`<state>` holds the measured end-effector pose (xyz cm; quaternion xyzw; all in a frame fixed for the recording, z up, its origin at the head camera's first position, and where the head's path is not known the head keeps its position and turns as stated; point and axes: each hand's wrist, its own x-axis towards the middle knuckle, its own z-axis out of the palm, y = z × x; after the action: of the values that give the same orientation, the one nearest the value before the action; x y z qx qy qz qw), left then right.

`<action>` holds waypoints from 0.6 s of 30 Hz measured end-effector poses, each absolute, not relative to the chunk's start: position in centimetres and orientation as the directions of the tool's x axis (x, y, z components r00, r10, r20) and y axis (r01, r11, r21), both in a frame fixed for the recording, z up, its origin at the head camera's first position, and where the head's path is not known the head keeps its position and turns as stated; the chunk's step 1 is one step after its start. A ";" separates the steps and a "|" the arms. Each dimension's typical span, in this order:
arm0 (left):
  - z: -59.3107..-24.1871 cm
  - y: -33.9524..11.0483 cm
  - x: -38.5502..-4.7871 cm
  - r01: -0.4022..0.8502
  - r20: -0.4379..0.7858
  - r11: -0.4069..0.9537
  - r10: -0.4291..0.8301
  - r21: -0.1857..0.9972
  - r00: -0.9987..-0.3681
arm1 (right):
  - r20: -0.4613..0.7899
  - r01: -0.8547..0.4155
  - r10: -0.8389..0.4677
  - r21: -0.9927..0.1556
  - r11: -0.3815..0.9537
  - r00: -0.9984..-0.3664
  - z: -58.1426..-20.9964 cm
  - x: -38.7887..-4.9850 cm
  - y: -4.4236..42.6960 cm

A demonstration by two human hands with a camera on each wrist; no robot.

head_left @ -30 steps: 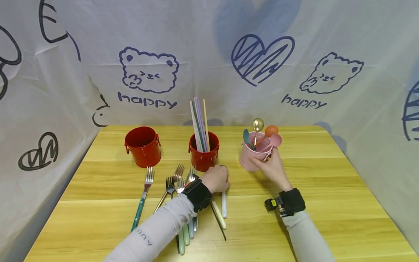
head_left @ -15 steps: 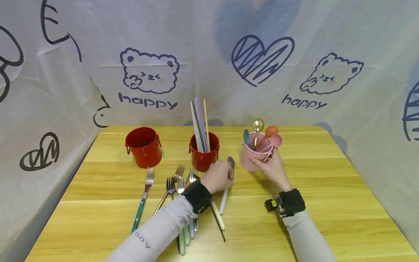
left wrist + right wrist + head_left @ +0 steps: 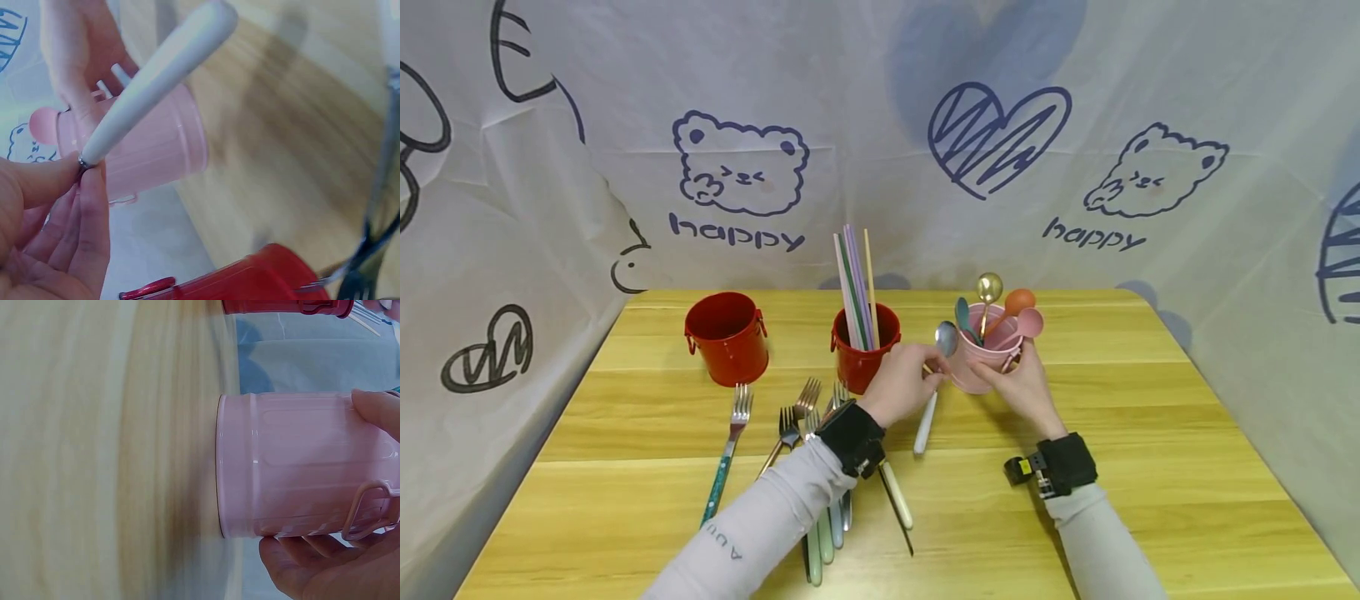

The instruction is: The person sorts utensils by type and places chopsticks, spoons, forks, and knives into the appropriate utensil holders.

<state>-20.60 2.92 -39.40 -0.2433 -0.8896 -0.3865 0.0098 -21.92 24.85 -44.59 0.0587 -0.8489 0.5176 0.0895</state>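
Observation:
My left hand (image 3: 906, 383) pinches a spoon with a white handle (image 3: 159, 81) between thumb and fingers. Its silver bowl (image 3: 946, 337) points up, just left of the pink bucket (image 3: 967, 373); the handle slants down toward the table. My right hand (image 3: 1028, 392) grips that bucket from its right front, near the rim, with the thumb on the near side. Inside the bucket stand a gold spoon (image 3: 989, 287), an orange spoon (image 3: 1019, 301), a teal spoon (image 3: 962, 313) and a pink spoon (image 3: 1030, 322). The right wrist view shows the bucket's wall and a wire handle (image 3: 362, 509).
Chopsticks and straw-like sticks (image 3: 857, 283) stand in the middle red bucket (image 3: 856, 371). Another red bucket (image 3: 730, 358) is at the left. Several forks lie in front, including one with a teal handle (image 3: 718, 487), beside a cream-handled utensil (image 3: 897, 496). A printed cloth (image 3: 880, 150) hangs behind.
My left hand has lifted the white-handled spoon off the table and carried it up and right toward the pink bucket. The right hand stays on the bucket.

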 end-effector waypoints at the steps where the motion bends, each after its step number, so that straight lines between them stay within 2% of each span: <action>1: -39.1 3.0 -20.7 0.441 0.217 0.576 0.418 0.688 -0.882 | 0.215 -0.194 -0.007 -0.869 0.456 -0.977 -44.6 -21.9 24.9; 12: -36.3 3.9 -21.6 0.469 0.344 0.458 0.333 0.755 -0.878 | 0.193 -0.173 -0.001 -0.877 0.448 -0.981 -44.5 -21.8 24.9; 18: -34.6 4.6 -22.1 0.534 0.435 0.419 0.314 0.734 -0.844 | 0.165 -0.153 -0.008 -0.892 0.424 -0.986 -42.0 -20.5 23.7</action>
<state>-22.13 4.58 -34.57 -0.2540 -0.8344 -0.4752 0.1160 -20.52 23.73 -42.01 0.0479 -0.8412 0.5344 0.0677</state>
